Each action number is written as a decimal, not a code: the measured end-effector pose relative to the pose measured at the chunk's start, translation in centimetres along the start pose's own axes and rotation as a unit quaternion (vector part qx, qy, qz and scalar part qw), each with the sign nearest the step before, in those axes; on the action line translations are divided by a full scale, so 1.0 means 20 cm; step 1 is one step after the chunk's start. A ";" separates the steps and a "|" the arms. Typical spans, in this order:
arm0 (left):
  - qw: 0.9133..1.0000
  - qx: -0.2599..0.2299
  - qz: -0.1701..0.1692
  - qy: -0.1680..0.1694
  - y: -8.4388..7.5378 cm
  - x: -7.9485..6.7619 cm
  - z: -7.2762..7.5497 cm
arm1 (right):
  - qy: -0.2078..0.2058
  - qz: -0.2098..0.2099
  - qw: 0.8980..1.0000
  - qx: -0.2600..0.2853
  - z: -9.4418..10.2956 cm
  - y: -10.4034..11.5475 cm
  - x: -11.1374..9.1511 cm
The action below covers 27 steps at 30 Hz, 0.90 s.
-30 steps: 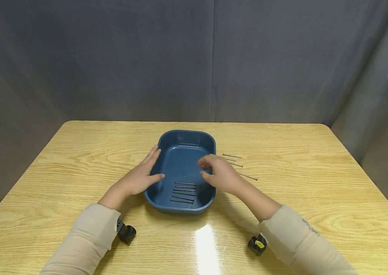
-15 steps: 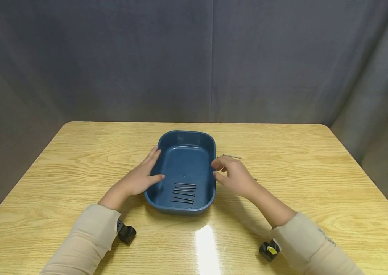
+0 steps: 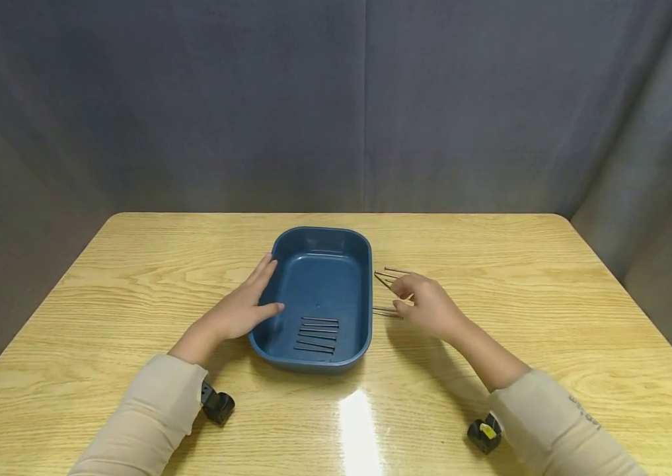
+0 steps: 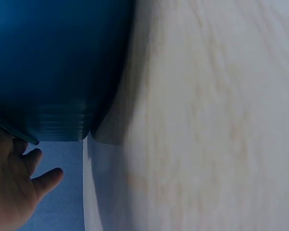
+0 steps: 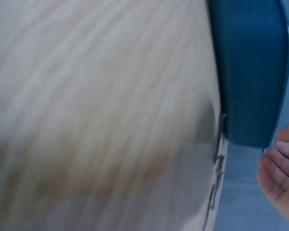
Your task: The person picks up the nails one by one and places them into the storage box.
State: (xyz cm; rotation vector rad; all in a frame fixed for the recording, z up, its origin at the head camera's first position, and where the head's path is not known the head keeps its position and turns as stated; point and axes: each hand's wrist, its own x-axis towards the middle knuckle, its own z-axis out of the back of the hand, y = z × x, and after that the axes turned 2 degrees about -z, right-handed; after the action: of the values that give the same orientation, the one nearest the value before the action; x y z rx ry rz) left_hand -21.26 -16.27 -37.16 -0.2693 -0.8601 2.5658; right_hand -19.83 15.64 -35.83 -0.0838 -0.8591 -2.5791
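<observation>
In the head view a deep blue plastic tray [image 3: 312, 277] sits on the table, with several dark nails [image 3: 318, 334] side by side in its near end. My left hand [image 3: 240, 307] rests on the tray's left rim, fingers spread and thumb reaching inside. My right hand [image 3: 425, 307] is just right of the tray, over loose nails [image 3: 387, 312] on the table. Its fingers are loosely bent with a gap between thumb and fingers, and no nail shows between them. The right wrist view shows the same relaxed fingers beside the tray wall [image 5: 253, 72], with nails along the table below.
More nails [image 3: 395, 270] lie near the tray's right rim, partly hidden by the right hand. The wooden table [image 3: 520, 264] extends to both sides, and a grey curtain [image 3: 336, 106] hangs behind its far edge.
My right hand has moved from over the tray rightward across its rim to above the nails on the table. The left hand and the nails in the tray have stayed put.
</observation>
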 end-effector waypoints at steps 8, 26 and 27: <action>1.000 0.001 -0.004 0.002 0.00 0.00 0.00 | 0.035 -0.048 0.998 -0.024 0.03 -0.07 -0.01; 1.000 0.000 -0.003 0.002 0.01 0.00 0.00 | 0.096 -0.092 0.986 -0.100 0.08 -0.18 -0.02; 1.000 0.000 -0.003 0.002 0.01 0.00 0.00 | 0.100 -0.095 0.985 -0.104 0.08 -0.18 -0.02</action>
State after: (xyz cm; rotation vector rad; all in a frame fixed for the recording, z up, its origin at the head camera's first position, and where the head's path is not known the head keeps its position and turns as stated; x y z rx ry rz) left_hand -21.34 -16.43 -37.32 -0.2732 -0.8588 2.5591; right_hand -21.04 19.39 -36.62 0.2045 -0.5476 -2.7886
